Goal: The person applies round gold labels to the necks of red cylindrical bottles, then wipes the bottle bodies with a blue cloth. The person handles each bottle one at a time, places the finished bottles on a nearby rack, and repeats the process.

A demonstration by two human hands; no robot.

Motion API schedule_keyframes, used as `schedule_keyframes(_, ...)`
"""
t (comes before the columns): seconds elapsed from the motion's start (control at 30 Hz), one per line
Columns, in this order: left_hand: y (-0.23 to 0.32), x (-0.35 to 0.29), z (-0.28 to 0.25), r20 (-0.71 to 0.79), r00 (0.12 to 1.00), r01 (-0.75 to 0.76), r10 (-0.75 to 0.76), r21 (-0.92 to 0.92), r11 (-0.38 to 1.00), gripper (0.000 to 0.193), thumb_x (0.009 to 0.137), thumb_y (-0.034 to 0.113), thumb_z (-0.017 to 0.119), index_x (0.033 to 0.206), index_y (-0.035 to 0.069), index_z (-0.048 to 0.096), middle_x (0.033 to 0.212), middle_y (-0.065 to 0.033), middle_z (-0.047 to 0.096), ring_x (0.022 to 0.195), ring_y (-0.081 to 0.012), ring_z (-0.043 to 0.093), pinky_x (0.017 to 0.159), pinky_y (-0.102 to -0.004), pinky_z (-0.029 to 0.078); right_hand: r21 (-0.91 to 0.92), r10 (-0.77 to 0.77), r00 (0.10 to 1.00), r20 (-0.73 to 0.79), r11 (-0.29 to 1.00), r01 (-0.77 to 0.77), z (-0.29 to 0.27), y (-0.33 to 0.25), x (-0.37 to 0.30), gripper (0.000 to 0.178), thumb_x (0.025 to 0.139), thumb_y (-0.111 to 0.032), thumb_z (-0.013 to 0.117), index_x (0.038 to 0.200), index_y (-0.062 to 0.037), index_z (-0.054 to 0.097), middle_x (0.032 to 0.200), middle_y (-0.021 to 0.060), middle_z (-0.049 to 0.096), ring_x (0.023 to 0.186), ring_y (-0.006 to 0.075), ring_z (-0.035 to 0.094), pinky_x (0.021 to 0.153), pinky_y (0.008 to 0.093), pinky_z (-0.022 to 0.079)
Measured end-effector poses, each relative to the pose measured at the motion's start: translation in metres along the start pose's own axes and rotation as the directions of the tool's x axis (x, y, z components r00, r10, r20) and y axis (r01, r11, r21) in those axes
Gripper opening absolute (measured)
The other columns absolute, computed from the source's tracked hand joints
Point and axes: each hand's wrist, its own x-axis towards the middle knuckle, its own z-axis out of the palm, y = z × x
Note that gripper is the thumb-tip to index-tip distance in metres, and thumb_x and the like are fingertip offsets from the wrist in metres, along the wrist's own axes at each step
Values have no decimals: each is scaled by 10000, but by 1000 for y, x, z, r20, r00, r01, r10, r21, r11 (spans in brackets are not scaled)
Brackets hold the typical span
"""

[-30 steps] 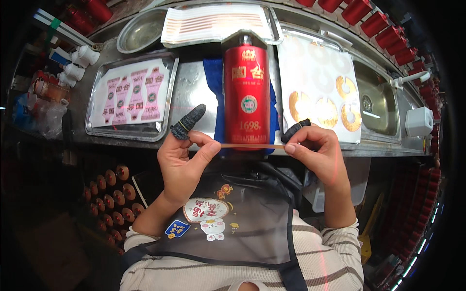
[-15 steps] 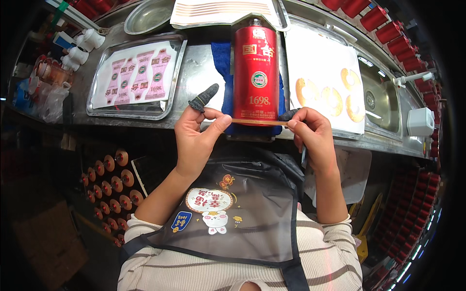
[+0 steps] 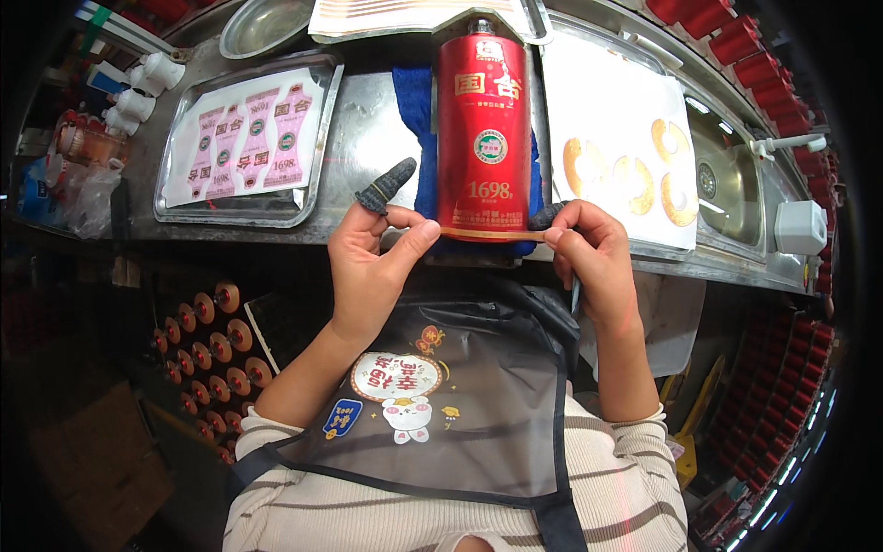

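A red bottle (image 3: 484, 129) with gold print lies on a blue cloth (image 3: 411, 110), its base toward me. Across the bottle near its base runs a thin gold strip (image 3: 492, 235), bowed slightly along the curve. My left hand (image 3: 368, 267) pinches the strip's left end between thumb and a finger, while its index finger, in a dark finger cot (image 3: 386, 186), points up. The right end is pinched by my right hand (image 3: 600, 262); a dark finger cot (image 3: 545, 217) covers one fingertip there, touching the bottle's side. Below that palm hangs a thin, blade-like tool (image 3: 576, 296), partly hidden.
At left, a clear tray (image 3: 322, 170) bears a sheet of pink decals. To the right lies a white sheet (image 3: 589, 101) with gold C-shaped decals, beside a metal sink (image 3: 736, 175). A metal bowl (image 3: 262, 28) and striped sheet (image 3: 386, 17) stand behind.
The strip has gone from nearly straight to slightly bowed against the bottle near its base. Both hands keep their pinch and have barely moved; the view has shifted a little.
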Motion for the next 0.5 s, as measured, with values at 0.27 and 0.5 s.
schedule_keyframes(0.27, -2, 1, 0, 3, 1000, -7, 7, 10, 1000, 424, 888, -31, 714, 1293, -32, 589, 873, -8, 678, 741, -30, 584, 648, -182, 455, 38, 39, 999, 8, 999, -39, -2, -1, 1, 100, 880, -111, 670, 829, -53, 607, 761, -39, 595, 621, 10, 466, 548, 185, 343)
schedule_keyframes(0.5, -3, 2, -2, 8, 1000, -16, 16, 56, 998, 425, 887, -12, 725, 1292, -20, 595, 870, -6, 676, 738, -34, 586, 646, -183, 456, 22, -7, 1000, 3, 1000, 7, 1, 5, 4, 98, 897, -83, 633, 824, -58, 573, 685, -38, 541, 500, 28, 469, 437, 193, 350)
